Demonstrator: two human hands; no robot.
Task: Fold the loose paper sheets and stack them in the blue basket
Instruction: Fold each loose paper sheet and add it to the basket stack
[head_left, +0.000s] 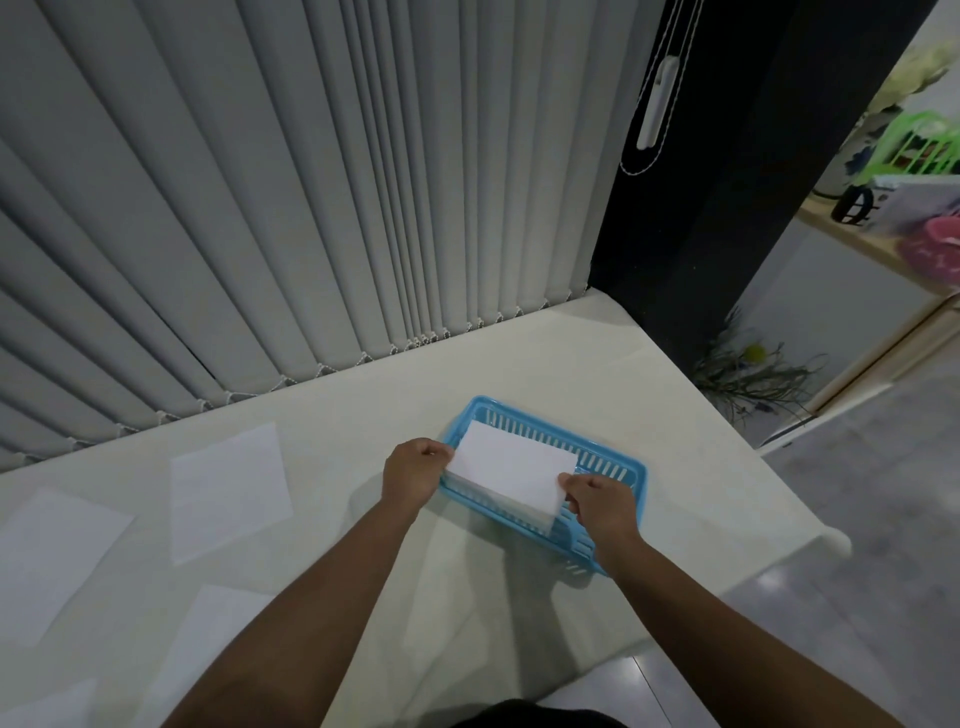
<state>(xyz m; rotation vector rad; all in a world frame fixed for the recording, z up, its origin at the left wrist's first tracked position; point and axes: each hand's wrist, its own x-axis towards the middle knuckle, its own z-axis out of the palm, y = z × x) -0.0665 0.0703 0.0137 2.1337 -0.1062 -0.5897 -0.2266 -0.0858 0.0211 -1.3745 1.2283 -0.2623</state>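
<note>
A folded white paper sheet (511, 470) is held over the blue slotted basket (618, 467) on the pale table. My left hand (413, 470) pinches its left edge and my right hand (597, 499) pinches its near right corner. Under it, more folded white paper shows inside the basket. Several loose flat sheets lie on the table to the left: one (228, 491) in the middle, one (52, 561) at the far left, one (208, 634) partly under my left forearm.
Grey vertical blinds (311, 208) hang along the table's far edge. The table's right edge (727, 441) drops to a tiled floor. A dark pillar (727, 208) and a shelf with coloured items (914, 197) stand at the right.
</note>
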